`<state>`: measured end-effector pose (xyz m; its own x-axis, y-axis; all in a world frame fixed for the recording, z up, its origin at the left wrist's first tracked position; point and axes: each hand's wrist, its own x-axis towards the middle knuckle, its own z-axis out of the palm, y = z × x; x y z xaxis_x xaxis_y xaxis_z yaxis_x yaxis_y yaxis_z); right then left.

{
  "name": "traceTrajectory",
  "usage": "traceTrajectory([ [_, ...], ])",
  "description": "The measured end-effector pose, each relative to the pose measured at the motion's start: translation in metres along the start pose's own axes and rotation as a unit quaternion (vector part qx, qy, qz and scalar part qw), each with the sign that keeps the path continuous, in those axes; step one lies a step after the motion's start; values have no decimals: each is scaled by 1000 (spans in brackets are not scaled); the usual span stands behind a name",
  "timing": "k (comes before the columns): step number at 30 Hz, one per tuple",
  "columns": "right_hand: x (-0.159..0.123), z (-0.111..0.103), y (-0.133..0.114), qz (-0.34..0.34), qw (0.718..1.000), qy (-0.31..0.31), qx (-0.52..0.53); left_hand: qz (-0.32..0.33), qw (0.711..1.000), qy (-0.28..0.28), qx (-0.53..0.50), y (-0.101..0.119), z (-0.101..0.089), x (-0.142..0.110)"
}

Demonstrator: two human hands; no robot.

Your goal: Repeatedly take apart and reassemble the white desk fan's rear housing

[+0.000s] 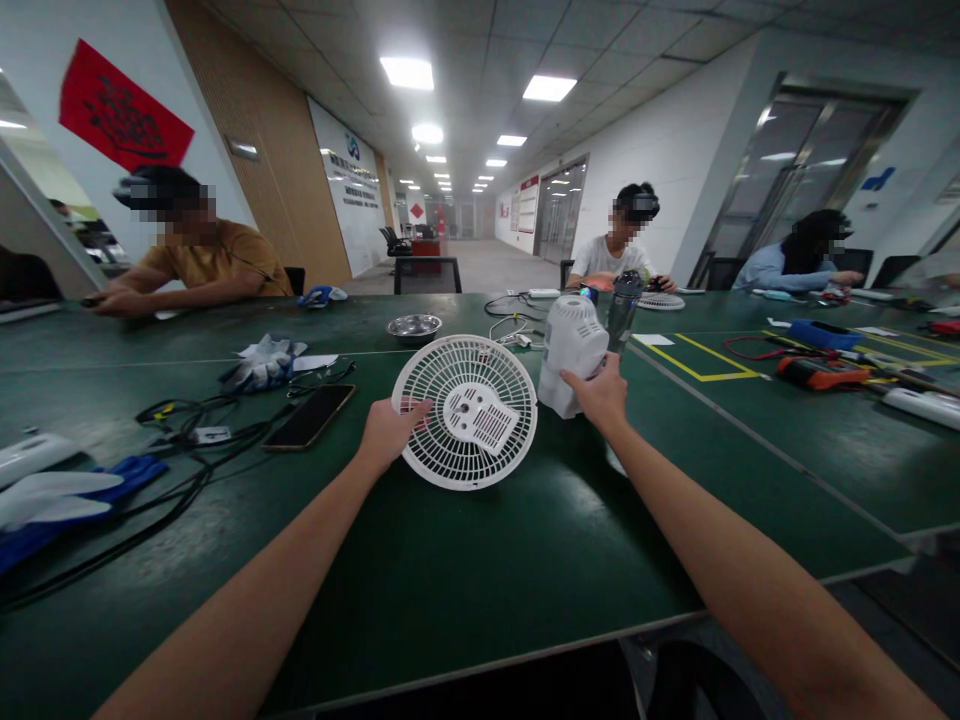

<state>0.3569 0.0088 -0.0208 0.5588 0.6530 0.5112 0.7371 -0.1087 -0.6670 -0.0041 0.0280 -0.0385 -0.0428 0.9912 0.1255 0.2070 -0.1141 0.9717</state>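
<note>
My left hand (391,432) is closed on the left rim of a round white fan grille (420,385), its thumb lying over the bars. The grille is tilted up, showing a slotted plate at its centre. To its right, my right hand (602,392) grips a white plastic fan housing (571,345) with vent slots near its top. The housing is held roughly upright, apart from the grille. The fingers behind both parts are hidden.
A metal bowl (414,327) stands behind the grille, and a dark bottle (622,312) behind the housing. At left lie a phone (311,416), black cables (196,470) and gloves (259,362). A multimeter (814,373) lies right. Other people sit across the table.
</note>
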Motion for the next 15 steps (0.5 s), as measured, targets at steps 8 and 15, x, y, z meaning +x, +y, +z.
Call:
traceTrajectory([
  [8,22,-20,9,33,993,105,37,-11,1000,8,13,7,0,-5],
  [15,23,-19,19,44,996,72,0,-5,1000,2,17,3,-1,-2],
])
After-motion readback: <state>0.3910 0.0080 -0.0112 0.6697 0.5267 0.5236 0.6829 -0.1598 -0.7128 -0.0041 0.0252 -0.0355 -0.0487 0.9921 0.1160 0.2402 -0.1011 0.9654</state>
